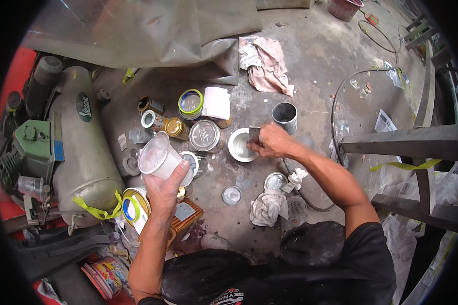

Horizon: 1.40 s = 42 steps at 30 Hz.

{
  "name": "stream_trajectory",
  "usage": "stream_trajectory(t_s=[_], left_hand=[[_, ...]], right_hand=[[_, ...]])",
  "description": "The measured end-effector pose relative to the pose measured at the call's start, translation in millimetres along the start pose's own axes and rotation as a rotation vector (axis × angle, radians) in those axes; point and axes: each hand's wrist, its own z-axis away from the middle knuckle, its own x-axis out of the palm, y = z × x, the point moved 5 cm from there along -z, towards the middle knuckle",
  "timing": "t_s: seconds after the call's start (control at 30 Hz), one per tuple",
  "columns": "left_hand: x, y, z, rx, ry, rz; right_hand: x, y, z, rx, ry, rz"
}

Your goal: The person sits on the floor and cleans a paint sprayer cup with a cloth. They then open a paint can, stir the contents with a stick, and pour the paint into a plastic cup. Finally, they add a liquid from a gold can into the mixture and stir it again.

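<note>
Concrete floor (pixel 315 56): left grip (pixel 164 189) clasps a tilted plastic cup (pixel 158 158), left of white tin (pixel 240 145) where right grip (pixel 269 141) pinches a scraper (pixel 254 135).

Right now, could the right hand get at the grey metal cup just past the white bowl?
Probably yes. The right hand holds a flat tool over the white bowl, and the grey metal cup stands just beyond it with bare floor between.
</note>
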Motion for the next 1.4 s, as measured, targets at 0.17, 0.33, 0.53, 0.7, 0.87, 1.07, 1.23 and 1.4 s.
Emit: stream_trajectory(t_s=[0.17, 0.33, 0.53, 0.7, 0.87, 1.07, 1.23, 1.4], left_hand=[[7, 3, -1, -0.001, -0.010, 0.011], [2, -1, -1, -0.016, -0.032, -0.012], [5, -5, -3, -0.004, -0.015, 0.003], [6, -6, -3, -0.030, -0.021, 0.020], [4, -7, -2, -0.036, -0.034, 0.024], [5, -7, -2, -0.018, -0.037, 0.019], [5, -8, -3, -0.030, -0.040, 0.022], [6, -8, -3, -0.030, -0.039, 0.016]], right_hand=[[-9, -24, 3, -0.320, 0.469, -0.060], [-11, -10, -3, -0.055, 0.185, 0.092], [6, 3, 0, -0.002, 0.070, 0.061], [-10, -10, 3, -0.231, 0.442, 0.043], [-16, -10, 2, -0.073, 0.325, 0.042], [-11, -6, 0, -0.104, 0.367, 0.048], [0, -1, -5, -0.057, 0.259, 0.086], [-12, -8, 0, -0.106, 0.435, 0.080]])
